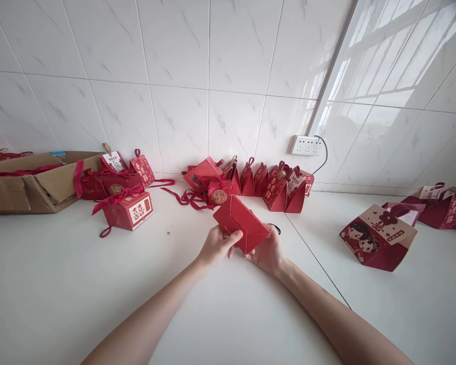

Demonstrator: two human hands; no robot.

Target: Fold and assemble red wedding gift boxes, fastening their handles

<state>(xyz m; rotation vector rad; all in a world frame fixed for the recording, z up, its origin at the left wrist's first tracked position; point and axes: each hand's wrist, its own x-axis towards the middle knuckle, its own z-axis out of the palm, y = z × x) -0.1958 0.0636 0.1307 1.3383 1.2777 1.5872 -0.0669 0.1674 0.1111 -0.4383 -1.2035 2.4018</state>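
Note:
Between both hands, above the white tabletop, I hold a plain red paper gift box [240,225], tilted with a creased face toward me. My left hand [217,246] grips its lower left side, the thumb lying on the front face. My right hand [269,253] supports the box from below and the right, fingers curled under it and partly hidden. A black band shows at the right wrist. Just behind the held box sits a red box with a ribbon and a round gold emblem [219,196].
Several red gift boxes [276,190] stand along the tiled wall below a power strip [306,146]. At left are a cardboard carton [19,195] and a ribboned red box [131,212]. To the right stands a box with cartoon figures [378,238], with more boxes [446,205] beyond.

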